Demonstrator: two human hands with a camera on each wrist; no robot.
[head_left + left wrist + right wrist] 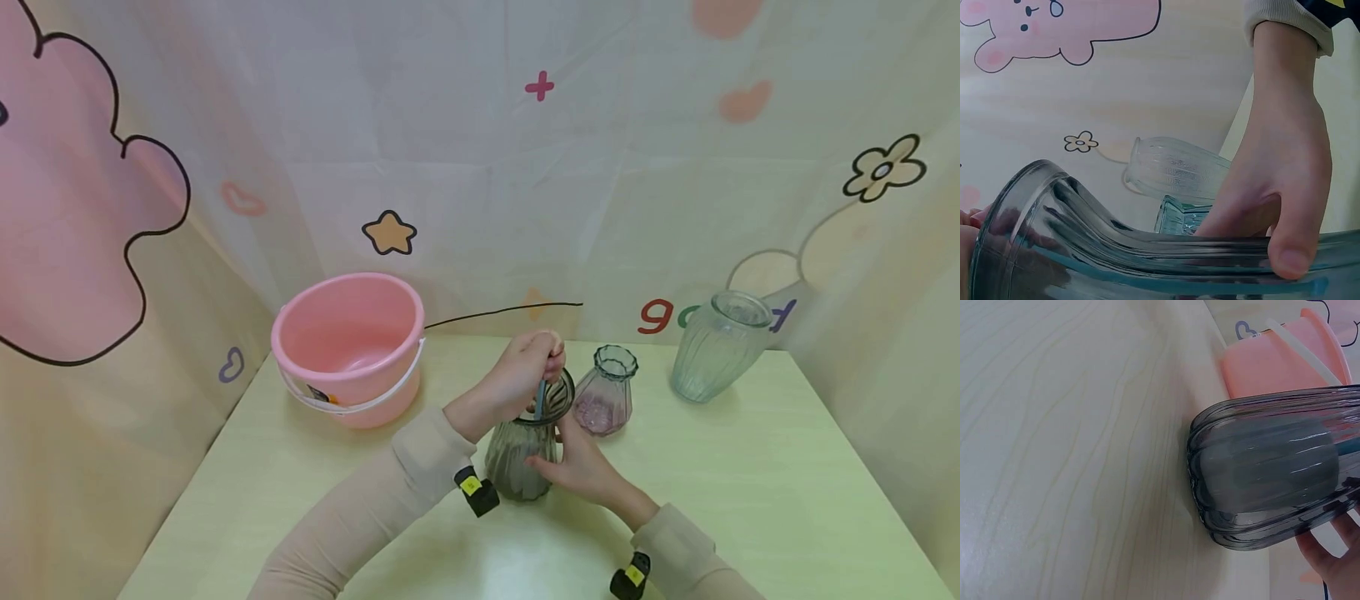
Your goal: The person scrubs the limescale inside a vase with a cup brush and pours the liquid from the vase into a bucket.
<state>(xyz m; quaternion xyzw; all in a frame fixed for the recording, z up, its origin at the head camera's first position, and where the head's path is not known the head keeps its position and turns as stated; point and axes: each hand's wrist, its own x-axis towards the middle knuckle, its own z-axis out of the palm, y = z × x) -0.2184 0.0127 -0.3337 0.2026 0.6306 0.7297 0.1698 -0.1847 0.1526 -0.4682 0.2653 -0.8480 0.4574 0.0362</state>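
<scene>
A grey ribbed glass vase stands on the table in the middle of the head view. My left hand grips the blue handle of a bottle brush at the vase's mouth. Through the glass in the right wrist view shows the brush's pale, thick, sponge-like head, inside the vase. My right hand holds the vase from the right side, thumb at the front; the left wrist view shows this right hand against the glass. Some fingers of both hands are hidden.
A pink bucket with a white handle stands at the back left. Close behind my right hand is a small purple-tinted glass vase. Farther right stands a tall clear greenish vase. A printed curtain hangs behind the table.
</scene>
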